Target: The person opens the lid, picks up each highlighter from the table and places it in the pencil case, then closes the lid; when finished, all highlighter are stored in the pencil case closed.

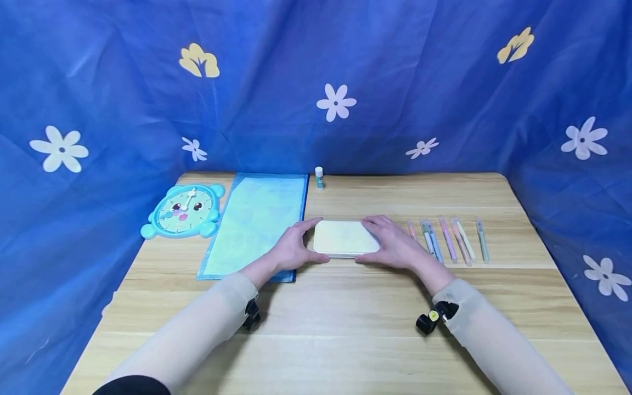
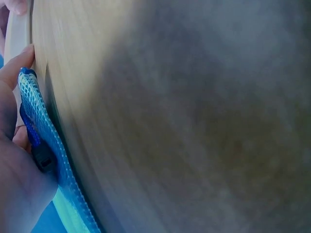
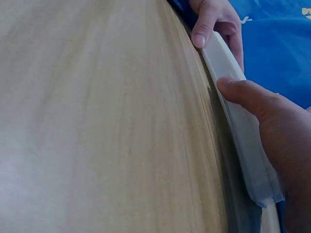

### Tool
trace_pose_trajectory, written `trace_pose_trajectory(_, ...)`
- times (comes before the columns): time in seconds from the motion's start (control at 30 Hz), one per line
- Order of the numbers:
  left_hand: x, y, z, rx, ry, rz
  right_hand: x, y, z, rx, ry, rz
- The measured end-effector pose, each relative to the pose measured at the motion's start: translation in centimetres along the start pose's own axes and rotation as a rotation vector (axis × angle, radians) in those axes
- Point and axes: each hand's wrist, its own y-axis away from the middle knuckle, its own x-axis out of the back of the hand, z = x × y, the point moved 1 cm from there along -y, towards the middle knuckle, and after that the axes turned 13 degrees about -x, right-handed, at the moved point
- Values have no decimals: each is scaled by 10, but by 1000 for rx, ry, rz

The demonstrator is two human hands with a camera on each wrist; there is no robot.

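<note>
A flat white case [image 1: 344, 237] with rounded corners lies level at the middle of the table, close over the wood. My left hand [image 1: 291, 247] grips its left end, thumb along the near side and fingers at the far corner. On the opposite end my right hand [image 1: 397, 246] holds it the same way. Seen from the right wrist, the case's side [image 3: 243, 131] is pale, with a clear edge at its lower end, and the right thumb presses on it. A blue mesh zip pouch [image 1: 257, 225] lies beside and partly under the left hand.
Left of the pouch lies a blue toy clock [image 1: 184, 211] with a cartoon face. A glue stick [image 1: 319, 178] stands at the back. Several pens [image 1: 446, 240] are spread on the wooden table [image 1: 340, 340] right of the right hand. Blue flowered cloth [image 1: 276, 99] hangs behind.
</note>
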Motion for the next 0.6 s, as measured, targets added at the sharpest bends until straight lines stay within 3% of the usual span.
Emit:
trace_pose_trajectory(0.27, 0, -1, 1, -40, 29, 32, 7, -3, 3, -75, -43, -8)
trace_pose_trajectory(0.6, -1, -1, 1, -39, 15, 39, 11, -3, 2, -70, -36, -39)
